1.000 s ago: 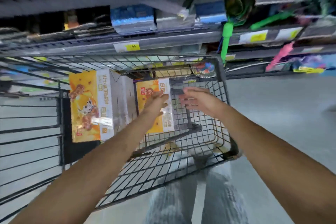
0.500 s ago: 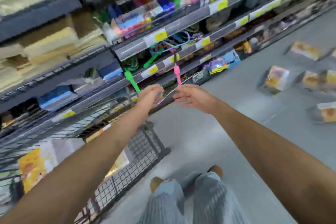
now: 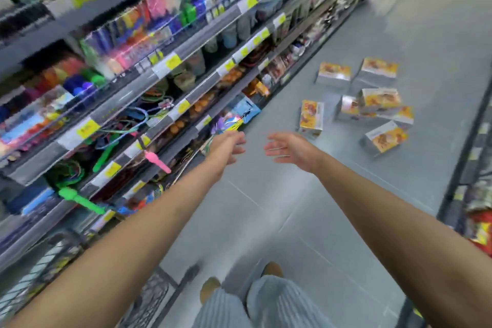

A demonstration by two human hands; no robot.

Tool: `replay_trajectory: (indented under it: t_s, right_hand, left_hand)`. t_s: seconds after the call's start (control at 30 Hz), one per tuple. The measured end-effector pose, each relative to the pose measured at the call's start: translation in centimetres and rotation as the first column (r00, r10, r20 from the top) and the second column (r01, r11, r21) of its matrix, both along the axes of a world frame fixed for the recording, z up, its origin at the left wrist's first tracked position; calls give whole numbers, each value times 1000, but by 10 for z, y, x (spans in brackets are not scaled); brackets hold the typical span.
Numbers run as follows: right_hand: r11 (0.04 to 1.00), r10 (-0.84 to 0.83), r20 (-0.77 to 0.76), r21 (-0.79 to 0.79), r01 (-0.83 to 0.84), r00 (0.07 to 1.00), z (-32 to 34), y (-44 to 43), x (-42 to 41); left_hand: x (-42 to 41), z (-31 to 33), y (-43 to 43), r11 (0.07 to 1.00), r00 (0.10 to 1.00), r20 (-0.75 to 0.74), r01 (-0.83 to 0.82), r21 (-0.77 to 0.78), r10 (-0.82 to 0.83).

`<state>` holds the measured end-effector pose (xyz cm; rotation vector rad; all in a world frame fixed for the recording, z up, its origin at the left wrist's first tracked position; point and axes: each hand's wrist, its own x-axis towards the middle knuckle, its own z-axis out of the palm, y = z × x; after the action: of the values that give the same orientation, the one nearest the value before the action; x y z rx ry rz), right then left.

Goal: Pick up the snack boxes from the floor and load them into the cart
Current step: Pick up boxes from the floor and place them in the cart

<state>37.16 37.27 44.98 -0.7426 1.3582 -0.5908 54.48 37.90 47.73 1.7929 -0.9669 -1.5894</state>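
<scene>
Hands: left hand [image 3: 226,145], right hand [image 3: 288,149], both empty and wide, now turned from cart [image 3: 153,299]. Boxes [image 3: 380,100]: several on floor [image 3: 266,221], well beyond cart, awaiting next pickup.

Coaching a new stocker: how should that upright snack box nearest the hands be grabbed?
Probably by its two broad faces near the top, coming down from above. The upright snack box stands on end, apart from the pile, so its top is free. The left hand and right hand are both open.
</scene>
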Motion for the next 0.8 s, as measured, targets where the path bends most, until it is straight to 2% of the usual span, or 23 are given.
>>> replay_trajectory:
  t_s: [0.4, 0.8]
  right_hand:
    - [962, -273, -23, -12, 273, 962, -15, -58, -185]
    - [902, -427, -64, 47, 430, 902, -36, -209, -384]
  left_hand:
    - [-187, -12, -105, 951, 951, -1, 309, 11, -309]
    - [-400, -27, -294, 870, 874, -28, 485, 83, -485]
